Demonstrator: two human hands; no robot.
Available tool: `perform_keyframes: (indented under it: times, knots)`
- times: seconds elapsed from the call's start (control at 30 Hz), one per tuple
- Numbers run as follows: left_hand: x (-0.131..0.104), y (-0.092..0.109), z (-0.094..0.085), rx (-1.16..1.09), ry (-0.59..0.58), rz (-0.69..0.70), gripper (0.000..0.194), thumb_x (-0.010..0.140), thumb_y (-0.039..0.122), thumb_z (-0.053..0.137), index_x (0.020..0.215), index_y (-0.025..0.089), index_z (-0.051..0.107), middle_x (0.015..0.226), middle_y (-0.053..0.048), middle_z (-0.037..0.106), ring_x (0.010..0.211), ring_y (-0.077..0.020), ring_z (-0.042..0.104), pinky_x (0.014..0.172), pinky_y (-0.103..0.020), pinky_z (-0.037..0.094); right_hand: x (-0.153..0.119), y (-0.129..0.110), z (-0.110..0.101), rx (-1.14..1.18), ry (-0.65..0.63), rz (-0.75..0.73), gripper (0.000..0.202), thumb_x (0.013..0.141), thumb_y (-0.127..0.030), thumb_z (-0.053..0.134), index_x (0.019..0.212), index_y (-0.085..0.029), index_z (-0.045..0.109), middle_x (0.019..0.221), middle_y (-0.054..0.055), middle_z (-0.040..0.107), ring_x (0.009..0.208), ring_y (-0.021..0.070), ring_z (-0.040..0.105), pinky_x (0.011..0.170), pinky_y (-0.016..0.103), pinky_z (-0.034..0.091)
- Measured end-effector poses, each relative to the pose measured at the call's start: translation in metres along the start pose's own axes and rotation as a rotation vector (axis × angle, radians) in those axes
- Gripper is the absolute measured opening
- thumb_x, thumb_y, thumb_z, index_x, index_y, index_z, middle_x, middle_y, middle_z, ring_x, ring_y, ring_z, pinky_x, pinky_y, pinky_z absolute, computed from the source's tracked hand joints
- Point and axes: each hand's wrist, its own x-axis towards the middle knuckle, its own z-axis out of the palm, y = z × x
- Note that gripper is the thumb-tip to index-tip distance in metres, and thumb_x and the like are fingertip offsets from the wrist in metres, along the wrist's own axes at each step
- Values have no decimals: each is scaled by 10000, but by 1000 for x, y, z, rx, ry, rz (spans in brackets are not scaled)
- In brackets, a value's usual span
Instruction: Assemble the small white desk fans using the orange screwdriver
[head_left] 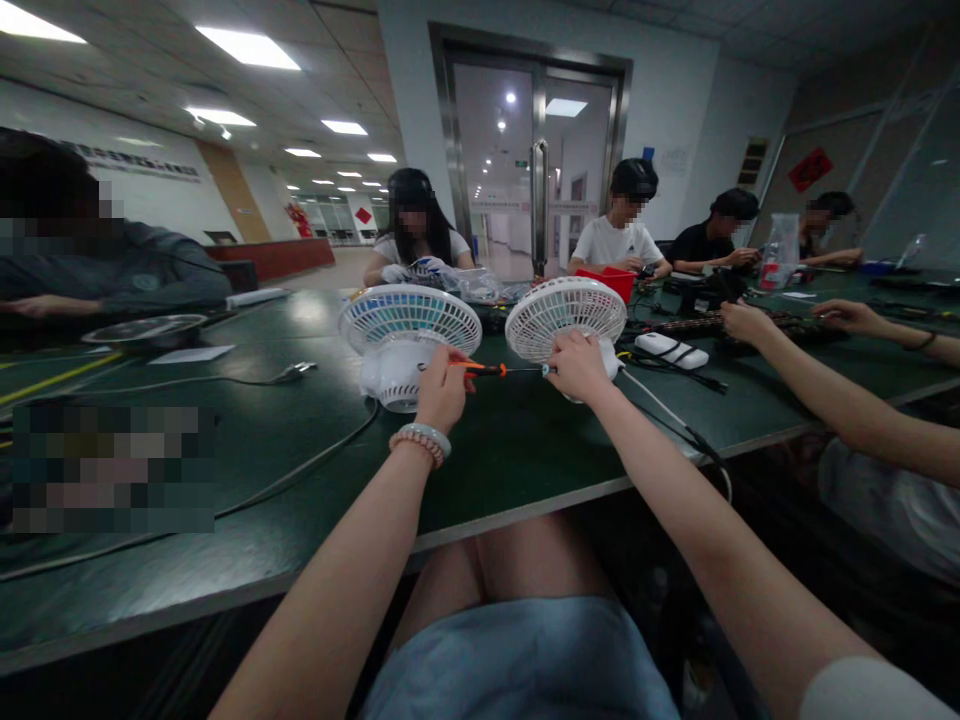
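Note:
My left hand (442, 388) is closed round a screwdriver (491, 370) with an orange and black handle. Its thin shaft points right, level above the table. At the tip end, the fingers of my right hand (579, 366) pinch a small pale blue piece (546, 370), whose kind I cannot make out. A white electric fan (401, 375) with a round grille and blue blades stands behind my left hand. Another white fan (529, 320) stands right behind my right hand, which hides part of its motor housing. Whether that hand touches the housing I cannot tell.
Cables (330, 445) trail over the green table (517, 460). A white power strip (671, 350) lies to the right, near a co-worker's hands (750, 325). Across the table are a red box (607, 283), clear plastic bags (487, 285) and several people.

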Motion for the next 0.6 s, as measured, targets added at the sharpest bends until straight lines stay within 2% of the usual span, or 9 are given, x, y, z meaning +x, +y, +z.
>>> perform_keyframes:
  times: [0.1, 0.3, 0.43, 0.6]
  knots:
    - [1, -1, 2, -116, 8, 5, 200, 737, 160, 320, 890, 194, 446, 592, 19, 503, 506, -120, 477, 475, -240, 376, 0, 0, 0, -1, -5, 0, 240, 796, -351, 512, 838, -199, 693, 1051, 93, 557, 1019, 268, 382, 817, 424, 278]
    - [6, -10, 4, -121, 32, 35, 259, 764, 152, 363, 1019, 193, 383, 684, 11, 503, 545, -115, 488, 510, -258, 399, 0, 0, -2, -12, -30, 7, 241, 803, -349, 510, 867, -207, 694, 1076, 96, 546, 1031, 265, 377, 831, 424, 270]
    - [7, -8, 4, -65, 36, 33, 238, 818, 226, 366, 1052, 186, 378, 681, 17, 493, 530, -113, 485, 523, -264, 397, 1, 0, -2, -13, -18, 9, 236, 803, -342, 509, 854, -202, 693, 1068, 92, 546, 1023, 263, 383, 826, 424, 277]
    - [7, -2, 0, 168, 55, 98, 238, 868, 372, 329, 876, 185, 476, 626, 10, 511, 577, -135, 496, 580, -274, 381, 2, -1, -3, -16, -8, 3, 233, 801, -338, 511, 846, -197, 690, 1067, 89, 545, 1025, 263, 384, 824, 424, 281]
